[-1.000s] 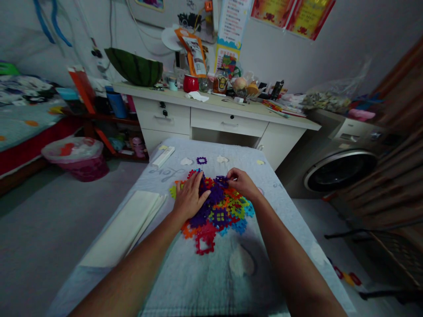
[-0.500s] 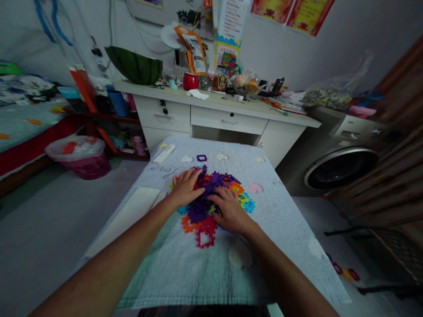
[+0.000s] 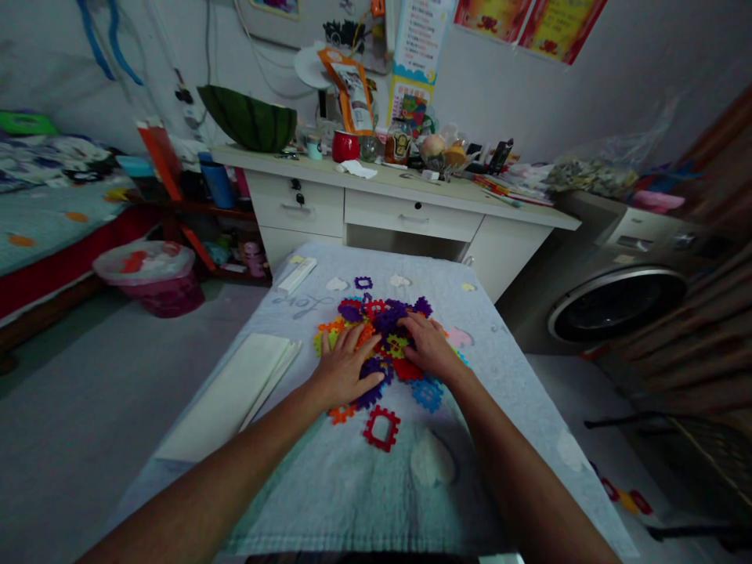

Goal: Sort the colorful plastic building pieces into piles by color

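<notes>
A heap of colourful plastic interlocking pieces [image 3: 391, 319] with notched edges lies mid-table, in purple, red, orange, yellow-green and blue. My left hand [image 3: 342, 370] rests on the heap's left side, fingers spread over orange, yellow and purple pieces. On the right side, my right hand [image 3: 432, 346] touches the heap with loosely bent fingers, the thumb near a yellow-green piece [image 3: 395, 345]. Just below it are a red piece [image 3: 406, 370] and a blue piece [image 3: 427, 395]. A red square frame [image 3: 369, 430] lies apart, nearer to me. Behind the heap sits a small purple frame [image 3: 357, 283].
A pale cloth [image 3: 487, 470] covers the table. Folded white sheets [image 3: 235, 392] lie at left, with a long white box [image 3: 298, 275] farther back. Beyond stands a white desk [image 3: 305, 207] bearing a watermelon half [image 3: 250, 119] and jars. A washing machine [image 3: 616, 258] is at right.
Both hands have shifted over the heap, the left one nearer to me and flatter. Pieces have been spread: blue and red ones now show at the front, and the red frame lies separate.
</notes>
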### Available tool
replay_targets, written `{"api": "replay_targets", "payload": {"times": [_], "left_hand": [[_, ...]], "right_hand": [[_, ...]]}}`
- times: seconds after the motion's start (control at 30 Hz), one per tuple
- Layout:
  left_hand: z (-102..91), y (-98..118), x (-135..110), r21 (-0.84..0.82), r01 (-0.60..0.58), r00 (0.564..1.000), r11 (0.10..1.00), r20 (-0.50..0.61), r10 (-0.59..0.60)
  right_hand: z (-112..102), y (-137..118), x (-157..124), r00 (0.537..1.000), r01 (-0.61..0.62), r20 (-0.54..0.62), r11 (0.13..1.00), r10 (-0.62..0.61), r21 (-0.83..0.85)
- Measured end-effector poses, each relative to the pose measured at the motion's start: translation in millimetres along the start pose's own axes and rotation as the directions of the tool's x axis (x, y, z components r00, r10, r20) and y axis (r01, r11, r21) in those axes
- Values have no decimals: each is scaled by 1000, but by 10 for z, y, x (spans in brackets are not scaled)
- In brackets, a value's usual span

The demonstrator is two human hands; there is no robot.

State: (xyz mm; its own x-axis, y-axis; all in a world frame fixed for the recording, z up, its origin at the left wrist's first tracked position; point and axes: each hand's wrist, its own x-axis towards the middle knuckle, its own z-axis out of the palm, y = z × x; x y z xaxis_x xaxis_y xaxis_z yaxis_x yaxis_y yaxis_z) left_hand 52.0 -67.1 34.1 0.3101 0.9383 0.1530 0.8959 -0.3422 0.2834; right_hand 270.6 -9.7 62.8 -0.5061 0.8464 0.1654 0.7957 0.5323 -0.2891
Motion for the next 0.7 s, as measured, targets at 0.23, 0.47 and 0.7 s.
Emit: {"api": "replay_targets", "payload": {"times": [0.23,0.47,0.7], "left_hand": [[-26,89,130,17,-113,986,993,-120,114],[-25,35,545,12,33,980,999,-195,-30],[3,-28,637,-79,-55,997,995,-65,49]], "right_hand": [[-93,192,210,993,-118,-25,991,117,-59],[-142,275,477,972,-188,-151,981,180,-45],[18,133,583,998,-59,31,998,58,37]]}}
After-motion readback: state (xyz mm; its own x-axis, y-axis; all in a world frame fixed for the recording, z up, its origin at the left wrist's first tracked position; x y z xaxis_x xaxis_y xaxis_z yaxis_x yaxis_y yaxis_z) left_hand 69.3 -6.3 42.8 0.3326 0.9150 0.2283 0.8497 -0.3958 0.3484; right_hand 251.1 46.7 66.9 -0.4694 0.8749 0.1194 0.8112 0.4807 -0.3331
